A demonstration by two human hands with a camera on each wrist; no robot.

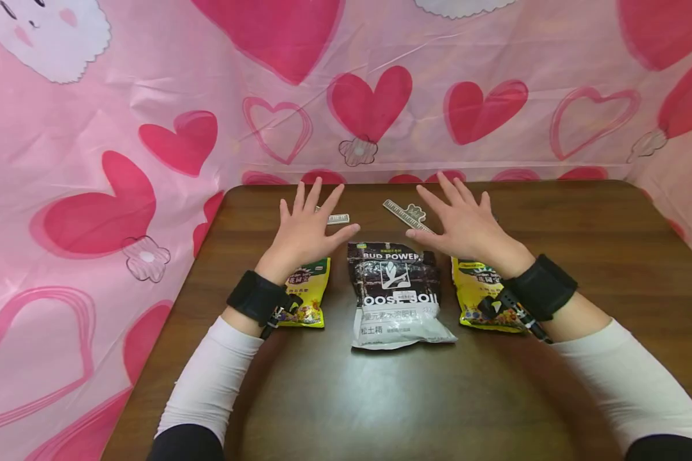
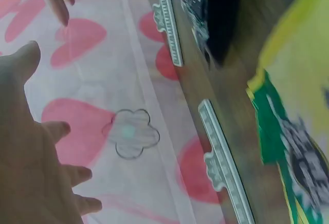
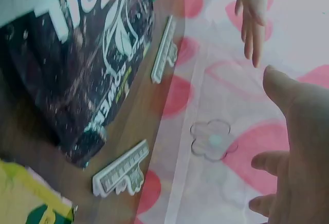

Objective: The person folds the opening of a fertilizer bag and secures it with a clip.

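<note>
While both hands hover spread and empty, the left hand (image 1: 307, 227) and right hand (image 1: 467, 224) flank the dark soil bag (image 1: 396, 291) — yellow packets (image 1: 308, 298) either side of it

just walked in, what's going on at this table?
A person holds both hands open, fingers spread, above a brown table, gripping nothing. The left hand hovers over a yellow bag; the right hand hovers over a second yellow bag. Between them lies a dark soil bag, untouched. Two ruler-like clips sit toward the far edge: one clip by the left fingers, a longer clip near the right hand.
</note>
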